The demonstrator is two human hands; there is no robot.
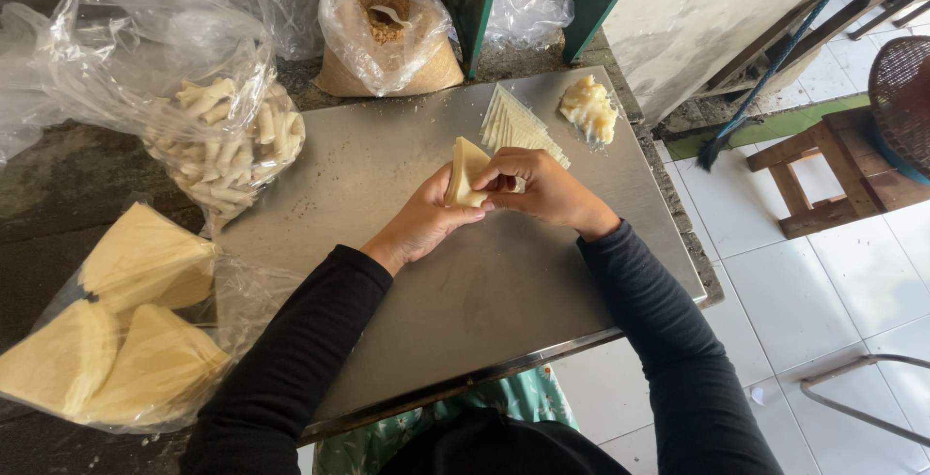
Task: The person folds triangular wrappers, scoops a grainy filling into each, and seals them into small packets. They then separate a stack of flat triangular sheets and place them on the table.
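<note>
Head view: both hands, left [418,223] and right [542,187], pinch a folded wrapper [466,174] above the steel table [504,291], cupping it open like a pocket.

The near half of the steel table [504,291] lies bare between the 2 forearms, so a hand could slide freely there and out to the front edge. The middle is taken by the left hand [421,223] and right hand [547,189], closed together on a folded wrapper [465,173]. Just behind them a fanned stack of triangular wrappers [513,124] and a lump of filling [588,107] block the far right corner. The far left is hemmed by a bag of rolled pieces [228,151] and a bag of crumbs [383,34]; a narrow bare strip runs between. A bag of wrapper stacks [126,325] crowds the near left edge.
</note>
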